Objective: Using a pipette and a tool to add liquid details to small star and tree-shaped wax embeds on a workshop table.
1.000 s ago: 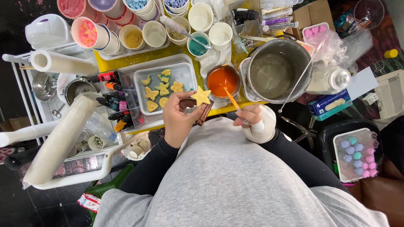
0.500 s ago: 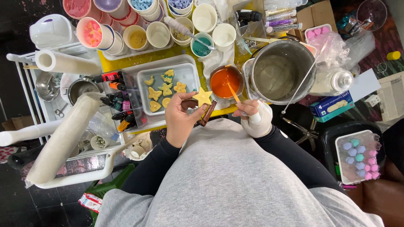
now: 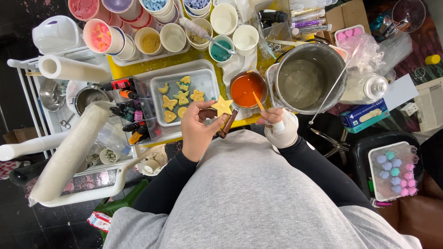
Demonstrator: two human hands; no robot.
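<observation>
Star (image 3: 222, 106) pinched by left hand (image 3: 197, 131) — brush (image 3: 258, 101) in right hand (image 3: 277, 127).

Bright even overhead light, sharp focus, dim dark edges

Blue-white box (image 3: 364, 116) right, beside pot (image 3: 307, 78).

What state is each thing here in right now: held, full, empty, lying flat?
Left hand: holds the star.
Yellow star: pinched upright over the table edge.
Right hand: wrapped in white, grips a thin orange stick.
Small pot: holds orange liquid.
Large steel pot: nearly empty.
Metal tray: holds yellow shapes lying flat.
</observation>
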